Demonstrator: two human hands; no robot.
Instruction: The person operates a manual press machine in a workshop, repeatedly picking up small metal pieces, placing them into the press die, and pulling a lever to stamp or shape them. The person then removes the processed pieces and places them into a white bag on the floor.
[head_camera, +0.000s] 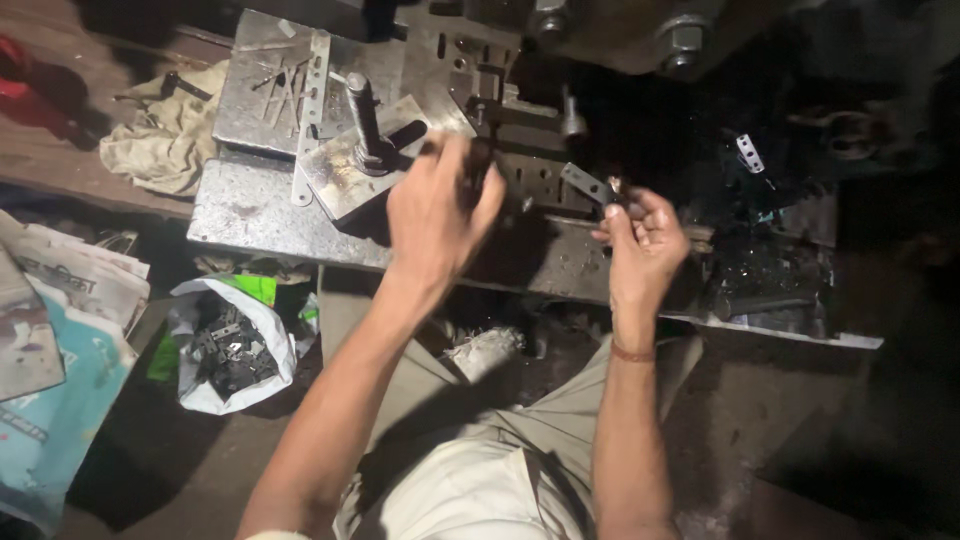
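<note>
Dim workshop bench (250, 215): left hand (440, 215) closed around a dark handle (478, 170), right hand (640, 235) pinching a small metal strip (588, 184). Fingers near the press tooling (520, 130) could get crushed.

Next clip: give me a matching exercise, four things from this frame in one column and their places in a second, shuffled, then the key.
Things:
1. white sack of small dark metal parts
2. crumpled cloth
3. small perforated metal strip
4. upright metal post

Places:
A. at the fingertips of the right hand
B. on the plate just left of the left hand
C. low down, left of the person's legs
D. on the wooden surface left of the steel plates

Pairs: 1-C, 2-D, 3-A, 4-B
</note>
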